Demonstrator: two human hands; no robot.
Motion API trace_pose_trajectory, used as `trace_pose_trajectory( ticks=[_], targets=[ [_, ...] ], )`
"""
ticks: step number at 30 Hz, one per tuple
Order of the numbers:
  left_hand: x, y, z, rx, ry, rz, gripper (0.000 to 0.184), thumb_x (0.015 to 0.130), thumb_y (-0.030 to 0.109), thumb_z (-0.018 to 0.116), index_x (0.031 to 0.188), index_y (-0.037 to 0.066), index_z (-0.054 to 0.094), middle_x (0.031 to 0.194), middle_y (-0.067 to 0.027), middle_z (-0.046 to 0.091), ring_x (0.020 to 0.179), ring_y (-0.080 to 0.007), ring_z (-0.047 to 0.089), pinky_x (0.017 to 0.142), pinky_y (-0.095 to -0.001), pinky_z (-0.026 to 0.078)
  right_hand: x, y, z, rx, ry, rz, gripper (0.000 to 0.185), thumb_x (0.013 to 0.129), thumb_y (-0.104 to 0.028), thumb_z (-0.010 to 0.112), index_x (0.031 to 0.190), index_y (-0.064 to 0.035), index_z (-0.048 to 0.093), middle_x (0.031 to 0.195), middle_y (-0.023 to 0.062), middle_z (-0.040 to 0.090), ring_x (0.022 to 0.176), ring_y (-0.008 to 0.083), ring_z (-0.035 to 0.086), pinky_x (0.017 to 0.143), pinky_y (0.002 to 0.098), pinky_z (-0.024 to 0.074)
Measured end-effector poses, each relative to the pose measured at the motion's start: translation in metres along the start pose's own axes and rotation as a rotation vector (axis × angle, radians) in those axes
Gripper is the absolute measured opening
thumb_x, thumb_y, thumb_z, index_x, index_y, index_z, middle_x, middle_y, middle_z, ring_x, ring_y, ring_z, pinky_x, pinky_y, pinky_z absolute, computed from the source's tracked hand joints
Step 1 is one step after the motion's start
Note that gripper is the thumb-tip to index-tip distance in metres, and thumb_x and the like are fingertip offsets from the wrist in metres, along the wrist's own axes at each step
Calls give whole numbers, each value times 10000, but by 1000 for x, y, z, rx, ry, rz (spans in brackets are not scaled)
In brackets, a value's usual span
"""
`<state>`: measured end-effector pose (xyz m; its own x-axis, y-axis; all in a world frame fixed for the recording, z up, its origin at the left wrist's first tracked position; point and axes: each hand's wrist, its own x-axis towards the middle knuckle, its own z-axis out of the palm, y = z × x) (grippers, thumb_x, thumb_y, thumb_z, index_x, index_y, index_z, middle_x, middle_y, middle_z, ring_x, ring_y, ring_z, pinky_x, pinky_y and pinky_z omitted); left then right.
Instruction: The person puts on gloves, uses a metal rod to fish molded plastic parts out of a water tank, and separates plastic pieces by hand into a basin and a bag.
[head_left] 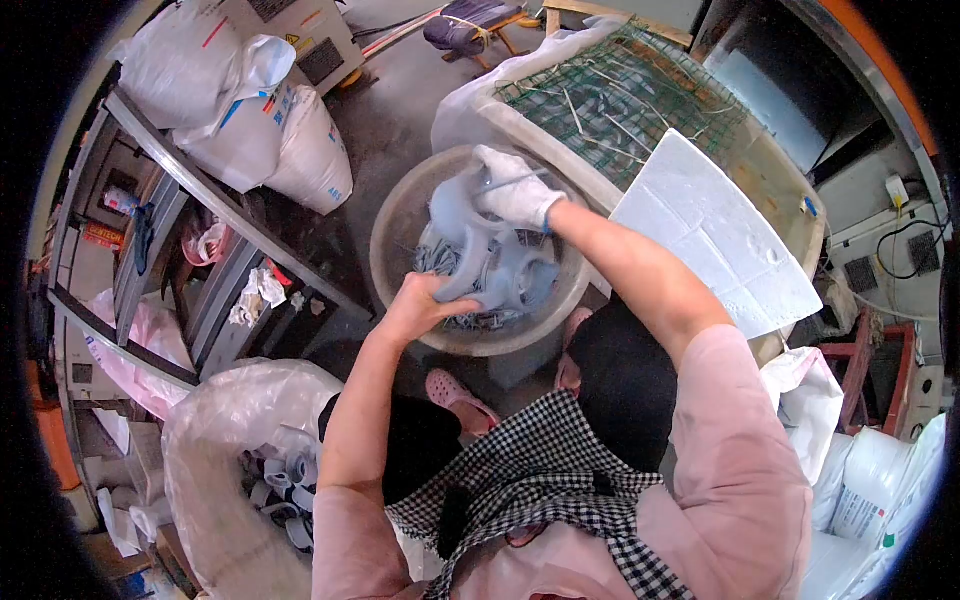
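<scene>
My bare left hand (432,300) closes around the lower end of a curved, translucent grey-blue plastic piece (458,212) above a wide round basin (400,215). On my right hand (515,190) is a white glove; its fingers are closed at the upper part of the same piece. A thin grey rod-like tool (517,181) sticks out from the gloved fingers, and its kind is unclear. Thin grey strips (440,262) and another ring-like plastic piece (535,275) lie inside the basin.
A large plastic bag (225,420) holding grey and dark ring-shaped pieces stands at lower left. White sacks (310,150) and a metal rack (235,210) are at left. A tank with green netting (590,90) and a white panel (715,235) stand at right.
</scene>
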<state>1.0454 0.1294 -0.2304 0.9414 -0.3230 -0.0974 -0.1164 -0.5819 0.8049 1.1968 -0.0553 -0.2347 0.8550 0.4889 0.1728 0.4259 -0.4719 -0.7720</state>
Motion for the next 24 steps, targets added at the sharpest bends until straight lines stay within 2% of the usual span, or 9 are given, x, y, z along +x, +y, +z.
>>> trace_pose_trajectory(
  ticks=[3,5,6,10,11,13,20,22,24],
  targets=[
    [2,-5,10,36,-90,-143,355,712,277,822,809,-30,673,686,-74,644,644,-112,562,637,-322,469,3,14,10,-129,-59,44,414,697,-173,679,1053,-14,541,979,240,627,934,357,625,795,407,489],
    [4,-2,8,-2,-60,-137,361,712,287,821,811,-29,675,660,-67,639,630,-107,555,624,-327,467,9,17,5,2,-241,90,454,695,-168,681,1097,-24,527,974,224,636,933,359,625,780,404,491],
    [6,-1,4,32,-45,-129,361,713,291,820,809,-26,676,660,-67,638,628,-105,557,619,-324,464,10,18,2,1,-244,87,454,695,-168,681,1097,-24,527,974,224,636,933,359,625,780,404,491],
    [6,2,1,10,-35,-29,363,718,300,818,793,-23,669,650,-65,634,616,-98,553,602,-310,457,6,22,-13,225,-334,-15,685,682,-69,654,1321,-74,408,924,116,614,844,209,594,745,320,484],
    [6,1,2,7,-33,-29,363,718,300,818,793,-23,669,650,-65,634,616,-98,553,602,-310,457,6,21,-16,222,-336,-15,685,682,-69,654,1321,-74,408,924,116,614,844,209,594,745,320,484],
    [8,0,3,8,-66,0,388,744,332,781,917,-5,697,727,-147,666,646,-205,632,671,-337,482,3,12,-20,306,-338,-34,685,667,-38,635,1314,-79,413,909,104,604,847,201,583,749,309,479],
    [6,2,1,15,-62,-117,368,747,309,782,897,-16,697,704,-121,671,634,-158,622,659,-333,483,1,-3,-22,297,-281,-51,663,665,-13,600,1301,-81,423,877,86,594,819,187,572,733,299,475],
    [8,-1,4,-32,-47,-111,358,755,299,777,890,-23,696,702,-113,675,633,-146,620,656,-328,486,2,-4,-22,325,-306,-26,588,683,-21,593,1249,-48,438,821,63,573,770,134,543,697,280,455],
    [8,-3,4,-38,-38,-83,354,759,295,773,890,-25,695,705,-114,676,641,-141,623,659,-324,487,7,8,-16,367,-321,-37,583,683,-18,583,1247,-51,440,833,53,570,776,126,540,687,266,449]
  ],
)
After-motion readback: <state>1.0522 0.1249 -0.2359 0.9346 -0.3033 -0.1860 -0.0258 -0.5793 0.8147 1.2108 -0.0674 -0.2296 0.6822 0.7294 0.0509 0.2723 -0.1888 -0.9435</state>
